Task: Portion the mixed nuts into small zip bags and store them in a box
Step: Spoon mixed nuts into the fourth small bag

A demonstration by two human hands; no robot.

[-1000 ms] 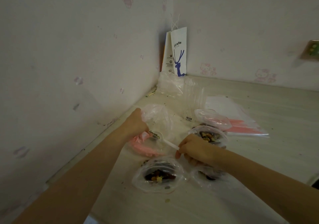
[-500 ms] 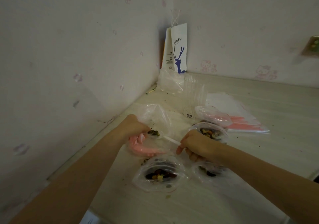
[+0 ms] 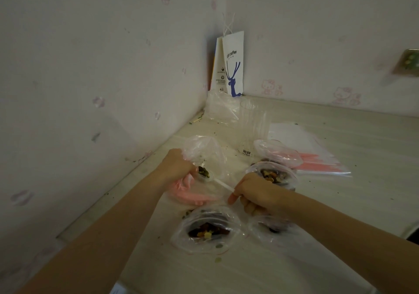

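Observation:
My left hand [image 3: 175,166] grips the edge of a clear zip bag [image 3: 201,150] with a pink strip, holding its mouth up and open on the table. My right hand [image 3: 254,192] pinches the handle of a white plastic spoon [image 3: 210,177]. The spoon bowl, loaded with mixed nuts, sits at the bag's mouth beside my left hand. Three open bags with nuts lie around: one in front [image 3: 208,230], one under my right wrist [image 3: 272,226], one behind my right hand [image 3: 274,173].
A stack of flat zip bags [image 3: 317,157] lies at the right. A clear plastic container [image 3: 251,126] and crumpled plastic [image 3: 221,107] stand behind, with a white paper coffee bag [image 3: 231,64] in the wall corner. Crumbs dot the table [image 3: 340,203].
The loaded spoon has risen out of the bag's lower part to its mouth, close to my left hand. My right hand shifted slightly left with it.

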